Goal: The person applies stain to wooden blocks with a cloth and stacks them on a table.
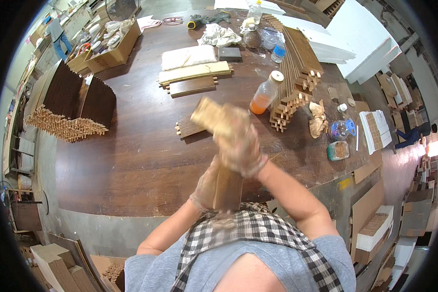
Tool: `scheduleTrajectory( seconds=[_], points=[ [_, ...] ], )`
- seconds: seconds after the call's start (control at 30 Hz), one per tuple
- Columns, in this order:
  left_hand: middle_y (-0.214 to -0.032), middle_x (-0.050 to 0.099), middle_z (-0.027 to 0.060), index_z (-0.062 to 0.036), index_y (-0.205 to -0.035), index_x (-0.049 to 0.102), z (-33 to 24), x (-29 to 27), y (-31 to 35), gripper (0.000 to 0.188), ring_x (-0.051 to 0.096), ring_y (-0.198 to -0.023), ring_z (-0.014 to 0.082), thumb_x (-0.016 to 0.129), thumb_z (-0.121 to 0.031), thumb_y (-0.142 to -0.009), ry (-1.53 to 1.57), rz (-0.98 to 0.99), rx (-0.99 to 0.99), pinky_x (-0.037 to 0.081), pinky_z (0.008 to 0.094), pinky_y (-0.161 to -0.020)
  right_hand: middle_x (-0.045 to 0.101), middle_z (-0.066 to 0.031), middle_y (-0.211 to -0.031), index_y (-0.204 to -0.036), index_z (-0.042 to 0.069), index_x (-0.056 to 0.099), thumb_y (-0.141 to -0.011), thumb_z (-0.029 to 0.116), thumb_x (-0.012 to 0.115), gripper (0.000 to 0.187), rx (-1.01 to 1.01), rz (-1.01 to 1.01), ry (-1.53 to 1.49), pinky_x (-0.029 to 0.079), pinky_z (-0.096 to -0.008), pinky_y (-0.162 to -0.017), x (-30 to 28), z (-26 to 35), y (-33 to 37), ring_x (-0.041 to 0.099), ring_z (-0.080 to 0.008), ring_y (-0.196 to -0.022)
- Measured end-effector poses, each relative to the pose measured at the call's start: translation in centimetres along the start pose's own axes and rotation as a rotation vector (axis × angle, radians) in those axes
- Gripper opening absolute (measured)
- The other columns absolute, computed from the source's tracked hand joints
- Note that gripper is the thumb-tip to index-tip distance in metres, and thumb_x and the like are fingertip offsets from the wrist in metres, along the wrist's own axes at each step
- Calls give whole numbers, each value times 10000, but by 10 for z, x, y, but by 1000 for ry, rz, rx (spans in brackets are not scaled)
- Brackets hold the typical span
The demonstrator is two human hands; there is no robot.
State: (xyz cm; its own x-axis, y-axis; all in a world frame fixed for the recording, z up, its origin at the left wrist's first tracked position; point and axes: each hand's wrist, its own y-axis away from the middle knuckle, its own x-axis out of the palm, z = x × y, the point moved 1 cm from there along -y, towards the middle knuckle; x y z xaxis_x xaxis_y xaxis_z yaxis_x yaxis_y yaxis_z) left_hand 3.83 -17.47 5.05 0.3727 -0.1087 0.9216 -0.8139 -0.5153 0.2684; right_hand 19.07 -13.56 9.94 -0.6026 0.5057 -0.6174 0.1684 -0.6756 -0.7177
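Lower centre: the left hand (207, 185) is clamped on an upright dark wooden slat (228, 190), steadying it; the right hand (241, 146) grips a tan sanding block (214, 117) above the bench (131, 160).

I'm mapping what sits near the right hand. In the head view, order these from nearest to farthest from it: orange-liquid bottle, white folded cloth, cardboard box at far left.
From the right hand:
1. Orange-liquid bottle, just up and right.
2. White folded cloth, farther up the table.
3. Cardboard box, far upper left.

Thin clear gloves, grey short-sleeved shirt, black-and-white checked scarf (248, 228) at the neck.
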Motion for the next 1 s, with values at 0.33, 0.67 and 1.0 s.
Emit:
scheduleTrajectory(
  seconds=[0.33, 0.67, 1.0],
  points=[
    [-1224, 609, 155, -53, -1337, 502, -14, 9, -22, 607, 606, -1106, 283, 436, -545, -988, 220, 75, 17, 514, 409, -944, 559, -134, -1190, -1468, 66, 340, -794, 96, 707, 768, 3, -162, -69, 558, -332, -733, -19, -9, -33, 641, -237, -939],
    [-1018, 669, 182, -34, -1192, 600, -66, -44, -53, 621, 665, -956, 273, 406, -583, -977, 194, 81, -61, 571, 450, -802, 467, -220, -1337, -1462, 3, 330, -847, 302, 720, 788, 65, -46, -595, 540, -396, -909, -1, 70, 23, 548, -309, -1178],
    [-1128, 641, 142, -35, -1287, 538, -67, 6, -21, 612, 663, -940, 228, 393, -554, -998, 83, -26, 218, 587, 365, -765, 590, -125, -1212, -1290, 38, 551, -741, 121, 826, 619, 531, 22, -522, 530, -339, -917, -68, 5, 71, 607, -237, -1100]
  ],
)
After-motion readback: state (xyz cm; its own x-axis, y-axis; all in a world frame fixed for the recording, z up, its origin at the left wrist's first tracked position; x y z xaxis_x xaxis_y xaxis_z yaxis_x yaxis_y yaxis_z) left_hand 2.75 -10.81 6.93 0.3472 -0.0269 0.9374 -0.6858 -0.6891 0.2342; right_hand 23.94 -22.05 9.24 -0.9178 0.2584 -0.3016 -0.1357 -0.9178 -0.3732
